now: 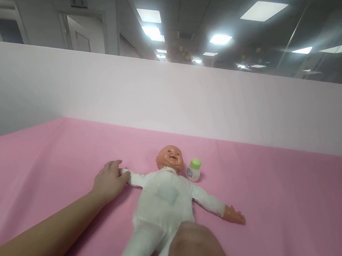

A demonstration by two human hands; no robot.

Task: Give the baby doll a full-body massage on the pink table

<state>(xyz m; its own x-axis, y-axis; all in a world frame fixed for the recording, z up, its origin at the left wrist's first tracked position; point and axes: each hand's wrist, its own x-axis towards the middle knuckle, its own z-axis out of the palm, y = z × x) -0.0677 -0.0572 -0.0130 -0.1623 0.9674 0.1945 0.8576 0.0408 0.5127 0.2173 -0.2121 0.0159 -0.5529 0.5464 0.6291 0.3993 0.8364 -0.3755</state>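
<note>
A baby doll [164,194] with a smooth bald head and a white cloth body lies on its back, its arms spread. My left hand [110,181] is closed round the end of the doll's arm at the left, covering the doll's hand there. Over the doll's leg at the bottom of the view is my right hand [196,249], blurred, with its fingers curled in. Whatever those fingers hold, if anything, is hidden. Beside the doll's head stands a small white bottle [193,171] with a green cap, apart from both hands. A faint greyish patch shows on the doll's chest.
A pink cloth [282,197] with a few soft folds covers the surface under the doll. Behind it rises a low white partition [165,90]. Past that are doors and ceiling lights [264,10].
</note>
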